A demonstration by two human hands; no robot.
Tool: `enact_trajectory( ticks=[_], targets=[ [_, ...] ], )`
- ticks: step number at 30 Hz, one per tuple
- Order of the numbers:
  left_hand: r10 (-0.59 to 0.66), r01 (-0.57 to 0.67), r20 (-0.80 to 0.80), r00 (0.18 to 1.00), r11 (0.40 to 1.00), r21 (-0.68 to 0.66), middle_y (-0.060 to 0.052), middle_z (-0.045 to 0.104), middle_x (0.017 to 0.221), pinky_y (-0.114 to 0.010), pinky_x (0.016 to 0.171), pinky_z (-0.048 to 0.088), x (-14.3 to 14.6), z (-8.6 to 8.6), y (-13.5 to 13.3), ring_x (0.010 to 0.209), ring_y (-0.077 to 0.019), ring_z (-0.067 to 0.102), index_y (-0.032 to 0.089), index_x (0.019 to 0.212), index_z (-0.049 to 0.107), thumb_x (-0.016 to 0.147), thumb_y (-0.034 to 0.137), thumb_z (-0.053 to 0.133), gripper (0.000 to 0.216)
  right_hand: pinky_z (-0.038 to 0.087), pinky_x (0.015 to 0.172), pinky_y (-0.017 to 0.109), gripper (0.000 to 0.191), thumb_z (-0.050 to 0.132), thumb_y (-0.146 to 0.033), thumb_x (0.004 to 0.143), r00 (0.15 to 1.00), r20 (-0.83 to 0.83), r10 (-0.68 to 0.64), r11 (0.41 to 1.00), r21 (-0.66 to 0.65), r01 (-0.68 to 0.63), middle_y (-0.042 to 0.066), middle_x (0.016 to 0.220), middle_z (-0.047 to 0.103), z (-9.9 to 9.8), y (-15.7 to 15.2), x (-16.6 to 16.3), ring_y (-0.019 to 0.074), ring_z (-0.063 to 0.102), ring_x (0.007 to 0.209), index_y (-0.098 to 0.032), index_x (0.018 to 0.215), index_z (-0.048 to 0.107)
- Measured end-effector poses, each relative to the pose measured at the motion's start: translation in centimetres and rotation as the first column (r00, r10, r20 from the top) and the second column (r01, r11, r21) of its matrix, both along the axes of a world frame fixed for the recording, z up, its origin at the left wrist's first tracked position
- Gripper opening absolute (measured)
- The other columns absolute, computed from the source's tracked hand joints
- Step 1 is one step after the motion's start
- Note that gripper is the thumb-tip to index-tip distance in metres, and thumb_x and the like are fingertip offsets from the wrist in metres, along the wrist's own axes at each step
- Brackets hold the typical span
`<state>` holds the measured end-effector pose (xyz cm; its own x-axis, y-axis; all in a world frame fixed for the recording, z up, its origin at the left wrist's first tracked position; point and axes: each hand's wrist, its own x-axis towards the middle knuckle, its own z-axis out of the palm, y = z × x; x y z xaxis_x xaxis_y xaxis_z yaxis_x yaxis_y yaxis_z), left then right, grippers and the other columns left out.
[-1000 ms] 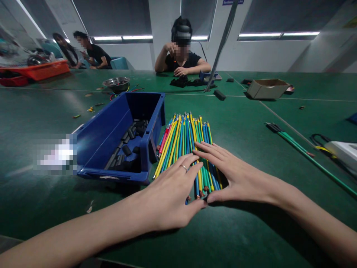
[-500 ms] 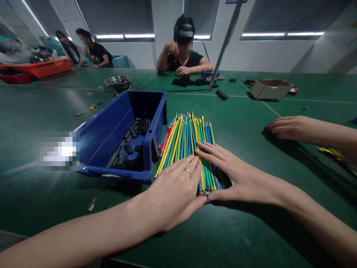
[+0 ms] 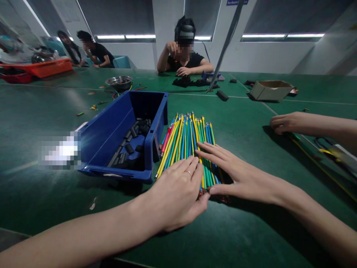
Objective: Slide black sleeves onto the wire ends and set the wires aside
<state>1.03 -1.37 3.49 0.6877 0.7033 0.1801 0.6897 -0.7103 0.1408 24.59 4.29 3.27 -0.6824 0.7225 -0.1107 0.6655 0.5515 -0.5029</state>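
Pressing flat on the near ends of a bundle of yellow, blue, green and red insulated wires (image 3: 184, 137), the person's left hand (image 3: 175, 197) and right hand (image 3: 237, 175) lie palm down. Their fingers are stretched out and clasp nothing, and the two thumbs meet at the bundle's copper-tipped near ends. The bundle lies on the dark green table (image 3: 55, 115) with its long axis running straight away from the person, so most of its length lies beyond the fingertips. Each hand covers its own side; the right reaches slightly farther along.

Just left of the bundle stands an open blue plastic bin (image 3: 106, 130) holding short black tube pieces (image 3: 134, 141). Well to the bundle's right, a co-worker's hand (image 3: 284, 123) rests on the table. Beyond the bundle sit a steel bowl (image 3: 119, 81), a brown cardboard box (image 3: 269, 89) and a seated person (image 3: 184, 59).
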Motion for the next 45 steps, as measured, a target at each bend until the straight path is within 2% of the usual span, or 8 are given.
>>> enact_trajectory(
  ticks=[7,15,20,29,32,35,40,45],
  targets=[
    [0.011,-0.008,0.086,0.996,0.999,-0.036,-0.028,0.065,0.145,-0.05,0.119,0.048,-0.1,0.3,-0.3,0.141,-0.0387,0.06,0.001,0.137,0.065,0.104,0.031,0.048,0.048,0.018,0.129,0.064,0.101,0.061,-0.08,0.088,0.999,-0.039,0.002,0.999,0.042,0.0,0.013,0.177,0.017,-0.3,-0.1,0.1,0.0373,0.015,0.163,-0.024,0.167,0.033],
    [0.006,0.003,0.127,0.992,0.997,-0.072,-0.03,0.059,0.15,-0.054,0.121,0.044,-0.2,0.2,-0.4,0.145,-0.0402,0.054,0.004,0.134,0.067,0.104,0.028,0.047,0.044,0.02,0.129,0.062,0.097,0.062,-0.076,0.09,0.996,-0.087,0.012,0.999,0.053,-0.008,0.012,0.177,0.02,-0.5,-0.1,0.2,0.0348,0.016,0.163,-0.025,0.168,0.032],
    [0.036,-0.013,0.253,0.967,0.995,-0.095,-0.028,0.062,0.148,-0.056,0.12,0.046,-0.2,-0.1,-0.5,0.143,-0.0395,0.057,0.007,0.127,0.073,0.104,0.027,0.049,0.038,0.02,0.128,0.063,0.095,0.065,-0.073,0.09,0.992,-0.124,0.001,0.999,0.043,0.004,0.011,0.177,0.021,-0.6,-0.1,0.4,0.035,0.018,0.163,-0.028,0.168,0.031],
    [0.088,-0.05,0.44,0.894,0.994,-0.096,-0.019,0.07,0.14,-0.059,0.11,0.052,-0.1,0.2,-0.5,0.131,-0.0359,0.066,0.014,0.135,0.07,0.11,0.034,0.051,0.038,0.021,0.131,0.056,0.078,0.057,-0.06,0.101,0.958,-0.276,-0.082,0.996,0.016,0.09,0.006,0.178,0.024,-1.3,-0.1,0.2,0.0277,0.022,0.163,-0.034,0.168,0.028],
    [0.086,-0.043,0.504,0.86,0.994,-0.097,-0.011,0.077,0.124,-0.055,0.103,0.054,-0.1,0.5,-0.3,0.115,-0.0309,0.07,0.016,0.132,0.071,0.11,0.031,0.052,0.032,0.024,0.13,0.057,0.074,0.058,-0.058,0.101,0.938,-0.329,-0.114,0.992,0.01,0.124,0.007,0.174,0.032,-1.4,0.0,0.0,0.0289,0.029,0.161,-0.035,0.166,0.032],
    [0.067,0.004,0.561,0.825,0.992,-0.124,-0.009,0.079,0.114,-0.048,0.098,0.057,0.0,0.5,-0.1,0.107,-0.0269,0.07,0.014,0.129,0.071,0.111,0.024,0.05,0.029,0.03,0.127,0.062,0.071,0.059,-0.058,0.101,0.926,-0.355,-0.13,0.991,-0.011,0.135,0.008,0.168,0.043,-1.3,0.0,0.1,0.0312,0.04,0.155,-0.037,0.164,0.035],
    [0.083,0.042,0.596,0.798,0.98,-0.193,-0.01,0.076,0.119,-0.041,0.102,0.058,0.1,-0.1,-0.2,0.115,-0.0241,0.069,0.014,0.132,0.067,0.108,0.02,0.058,0.026,0.031,0.126,0.061,0.064,0.061,-0.061,0.098,0.914,-0.384,-0.131,0.991,-0.046,0.123,0.007,0.16,0.053,-1.0,0.1,0.2,0.0304,0.045,0.151,-0.037,0.156,0.051],
    [0.037,0.099,0.621,0.783,0.978,-0.183,-0.011,0.073,0.131,-0.039,0.112,0.055,0.1,-0.3,-0.3,0.127,-0.0227,0.066,0.014,0.136,0.062,0.105,0.02,0.063,0.031,0.041,0.12,0.061,0.061,0.064,-0.061,0.096,0.896,-0.411,-0.171,0.985,-0.081,0.151,0.009,0.155,0.06,-0.7,0.3,0.2,0.0319,0.056,0.142,-0.035,0.151,0.057]
  ],
)
